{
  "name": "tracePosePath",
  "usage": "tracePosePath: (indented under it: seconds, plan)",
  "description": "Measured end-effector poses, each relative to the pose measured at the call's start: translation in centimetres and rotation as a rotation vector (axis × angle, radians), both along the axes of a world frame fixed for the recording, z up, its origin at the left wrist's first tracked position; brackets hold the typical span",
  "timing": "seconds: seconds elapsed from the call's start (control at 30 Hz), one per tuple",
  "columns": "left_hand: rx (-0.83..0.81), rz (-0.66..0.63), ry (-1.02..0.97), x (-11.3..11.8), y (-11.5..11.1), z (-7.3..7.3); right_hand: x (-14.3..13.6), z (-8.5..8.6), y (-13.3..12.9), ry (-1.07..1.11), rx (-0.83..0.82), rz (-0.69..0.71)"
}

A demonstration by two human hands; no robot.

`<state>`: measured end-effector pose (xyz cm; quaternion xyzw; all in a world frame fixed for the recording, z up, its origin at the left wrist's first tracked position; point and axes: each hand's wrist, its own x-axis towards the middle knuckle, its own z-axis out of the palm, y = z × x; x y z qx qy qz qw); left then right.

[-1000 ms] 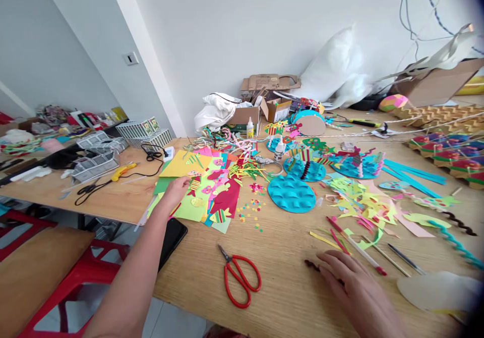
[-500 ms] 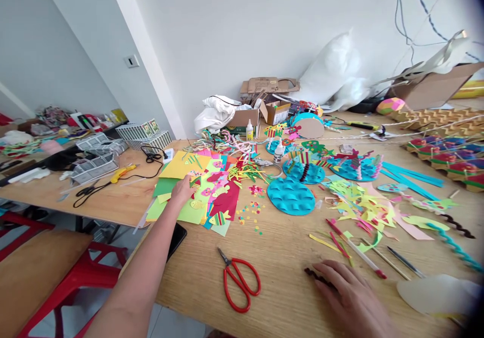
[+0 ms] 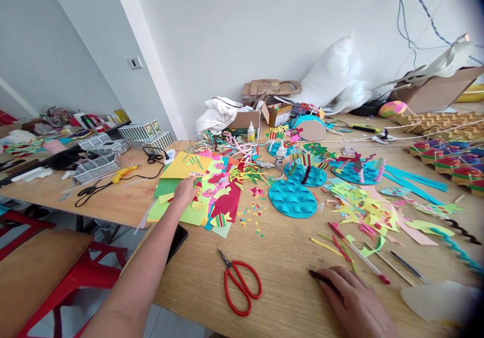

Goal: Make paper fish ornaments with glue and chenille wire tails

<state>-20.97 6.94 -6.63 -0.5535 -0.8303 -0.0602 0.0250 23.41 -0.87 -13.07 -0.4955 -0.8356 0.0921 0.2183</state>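
Note:
My left hand (image 3: 185, 190) reaches out over a pile of coloured paper sheets (image 3: 170, 202), its fingertips at a spotted paper cutout (image 3: 196, 174). Its fingers are mostly hidden by the back of the hand, so their grip is unclear. Striped and yellow paper fish (image 3: 220, 220) lie around it on the sheets. At the right front, my right hand (image 3: 353, 297) rests low over the table, closed around a dark brown twisted pipe cleaner (image 3: 317, 275) whose end sticks out to the left. Red-handled scissors (image 3: 240, 283) lie between my arms.
A round blue base (image 3: 292, 198) lies mid-table; decorated blue bases (image 3: 304, 173) and a glue bottle (image 3: 280, 154) stand behind it. Paper scraps (image 3: 372, 207), a pen (image 3: 408, 266) and a red-tipped stick (image 3: 363, 257) lie to the right. A phone (image 3: 177, 242) sits under my left forearm.
The view has shifted slightly. My right hand has moved a little and covers more of the brown pipe cleaner; my left hand stays at the paper pile.

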Motion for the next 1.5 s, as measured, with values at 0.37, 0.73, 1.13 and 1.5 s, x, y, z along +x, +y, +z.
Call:
tracePosePath:
  seconds: [0.37, 0.73, 1.13, 1.5]
  plan:
    - [-0.008, -0.055, 0.034, -0.4, 3.6, 3.1, -0.2, 0.2, -0.4, 0.008, 0.075, -0.004]
    - [-0.09, -0.111, 0.036, -2.5, 5.7, 4.4, -0.5, -0.2, -0.6, 0.025, 0.11, -0.009]
    - [-0.349, -0.189, 0.03, -3.8, 7.1, 0.9, -0.4, -0.2, -0.5, 0.033, 0.148, -0.011]
    - [-0.301, -0.245, 0.082, -4.4, 6.8, 0.3, -0.3, -0.5, -0.6, 0.018, 0.143, -0.008]
